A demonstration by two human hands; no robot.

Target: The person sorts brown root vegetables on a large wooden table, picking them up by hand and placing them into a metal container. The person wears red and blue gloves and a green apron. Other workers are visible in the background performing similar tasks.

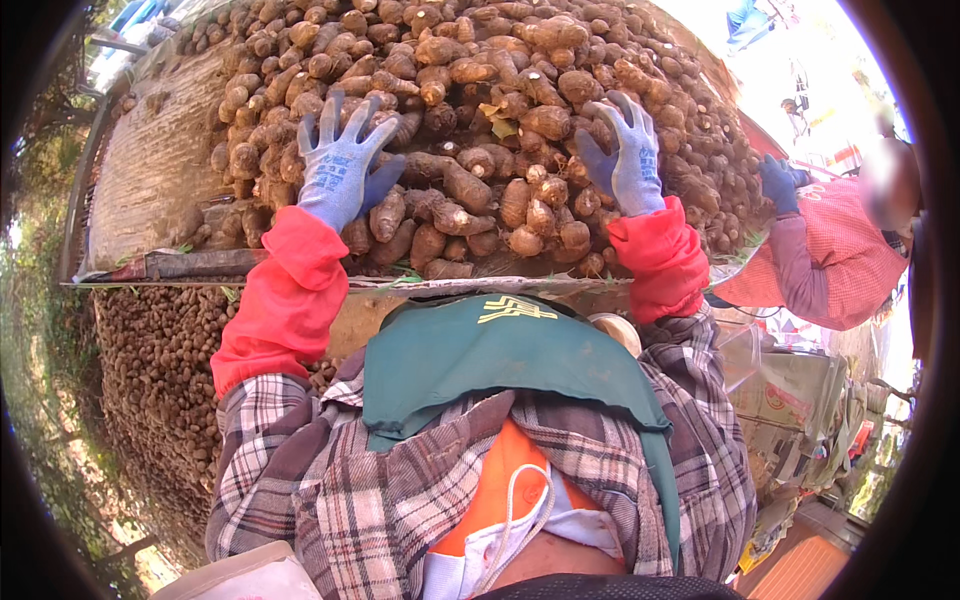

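Note:
A large heap of brown taro corms (465, 184) lies on a raised table in front of me. My left hand (341, 169), in a blue-grey work glove, rests palm down on the heap's left part with its fingers spread. On the right part lies my right hand (626, 154), gloved alike, its fingers apart and a little bent over the corms. Neither hand is closed around a corm, though what lies under the palms is hidden. Between the hands, a yellowish leaf (501, 121) sits among the corms.
The table's front edge (525, 283) runs close to my green apron (517, 360). Bare board (157, 165) shows at the left. Below it spreads another heap of small corms (161, 375). At the right, a co-worker (832, 247) in a red top reaches a blue-gloved hand (780, 184) to the heap.

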